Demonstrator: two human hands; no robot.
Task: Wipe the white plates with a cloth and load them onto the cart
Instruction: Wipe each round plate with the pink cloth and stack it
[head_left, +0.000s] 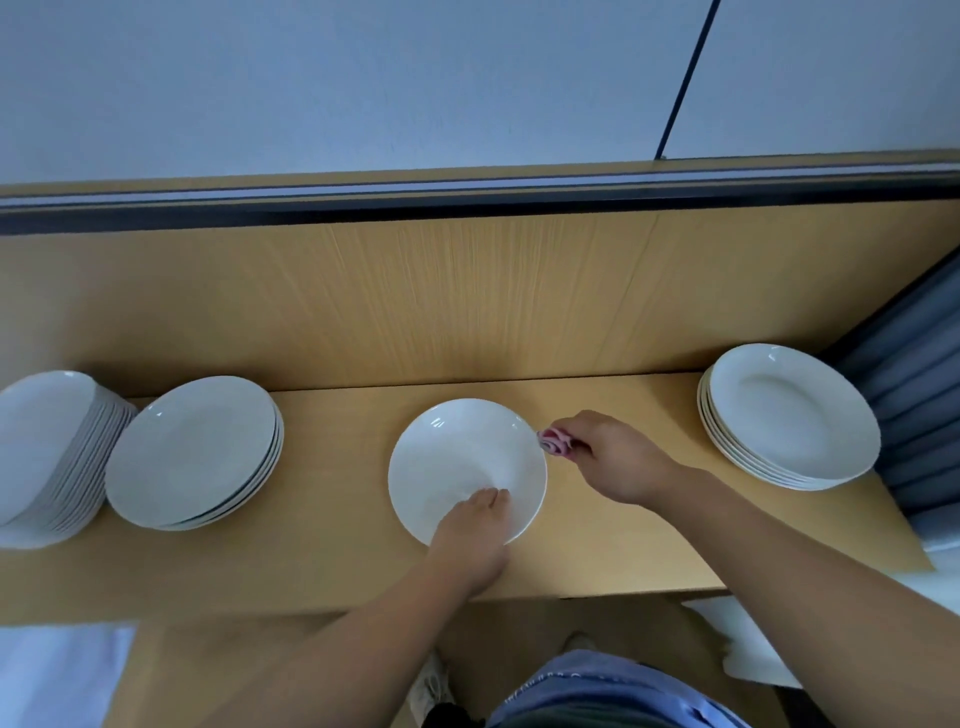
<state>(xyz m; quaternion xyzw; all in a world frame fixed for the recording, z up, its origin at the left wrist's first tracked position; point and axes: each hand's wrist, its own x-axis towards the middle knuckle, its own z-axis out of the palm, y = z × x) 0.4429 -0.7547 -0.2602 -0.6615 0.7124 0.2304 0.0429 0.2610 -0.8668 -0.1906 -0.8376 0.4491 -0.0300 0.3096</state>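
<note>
A tall leaning stack of round white plates (47, 452) sits far left on the light wooden table (322, 545). Just beside it is a shorter stack of white plates (192, 447). In the middle lies one round white plate (457, 452). The left hand (470, 525) rests its fingers on the plate's near edge, not gripping. The right hand (618, 457) pinches a small bunched pink cloth (555, 442) against the plate's right rim. Another small stack of white plates (789, 410) sits far right.

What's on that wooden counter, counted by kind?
Stacks of white plates: 3
Single white plate: 1
Pink cloth: 1
Total: 5
</note>
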